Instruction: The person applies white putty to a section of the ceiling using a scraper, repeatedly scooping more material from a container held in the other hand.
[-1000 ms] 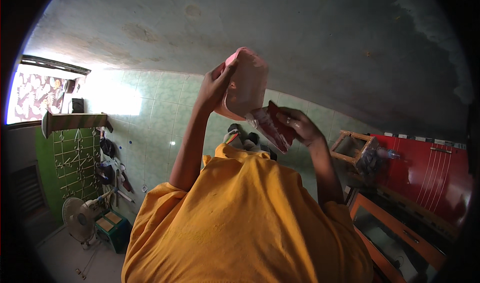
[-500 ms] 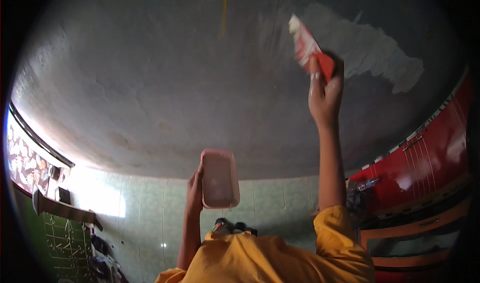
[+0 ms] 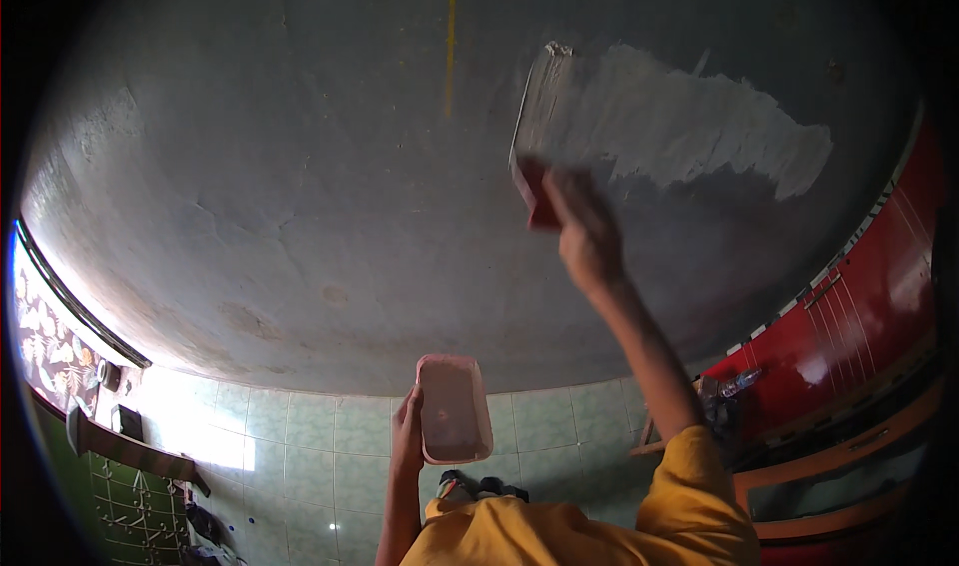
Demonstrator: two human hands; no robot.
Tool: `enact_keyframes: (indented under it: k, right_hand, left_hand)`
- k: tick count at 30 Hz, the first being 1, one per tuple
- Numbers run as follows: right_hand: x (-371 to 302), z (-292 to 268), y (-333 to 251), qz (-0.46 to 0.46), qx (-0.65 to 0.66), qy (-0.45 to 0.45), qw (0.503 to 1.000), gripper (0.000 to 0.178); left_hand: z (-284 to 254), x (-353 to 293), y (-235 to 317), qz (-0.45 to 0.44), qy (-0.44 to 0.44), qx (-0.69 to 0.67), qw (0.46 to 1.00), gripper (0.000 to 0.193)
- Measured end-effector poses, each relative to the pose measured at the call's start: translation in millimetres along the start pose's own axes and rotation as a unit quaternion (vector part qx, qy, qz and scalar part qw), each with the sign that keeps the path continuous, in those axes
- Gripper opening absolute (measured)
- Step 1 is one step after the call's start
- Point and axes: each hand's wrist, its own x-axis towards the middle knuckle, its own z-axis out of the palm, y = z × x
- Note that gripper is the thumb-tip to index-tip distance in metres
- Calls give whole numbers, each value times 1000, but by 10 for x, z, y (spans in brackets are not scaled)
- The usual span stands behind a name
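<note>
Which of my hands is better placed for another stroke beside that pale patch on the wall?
Probably your right hand: it grips the red spreader at the wall, left of the pale patch. Your left hand is lower in view, occupied holding the pink tub.

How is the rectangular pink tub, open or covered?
Open: the rectangular pink tub in the left hand shows its inside, with no lid across it.

No readable lettering, numbers, labels or signs anywhere in view
</note>
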Motion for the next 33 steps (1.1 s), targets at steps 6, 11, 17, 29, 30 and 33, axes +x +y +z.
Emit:
enact_keyframes:
  k: [6,11,17,29,30,33]
  right_hand:
    - [1293,-274,373,-2,-81,83,993,55]
    - [-274,501,-235,-27,-72,-80,994,47]
    - [386,25,-117,5,12,6,1000,52]
    - [-505,479,-431,-6,-18,-163,986,48]
    - [-427,437,-415,-6,-20,-163,986,48]
    - [476,78,-291,-27,-11,-35,999,44]
  left_hand:
    - [47,14,-91,-23,-9,-5,1000,63]
    - [-79,-13,-111,-26,-6,-7,1000,64]
    - [-186,43,-74,-47,2,6,999,65]
    - [-275,264,-44,-46,-21,3,999,65]
    - [-329,285,-47,-37,-31,-5,999,65]
    - [-447,376,23,-30,-42,-10,999,65]
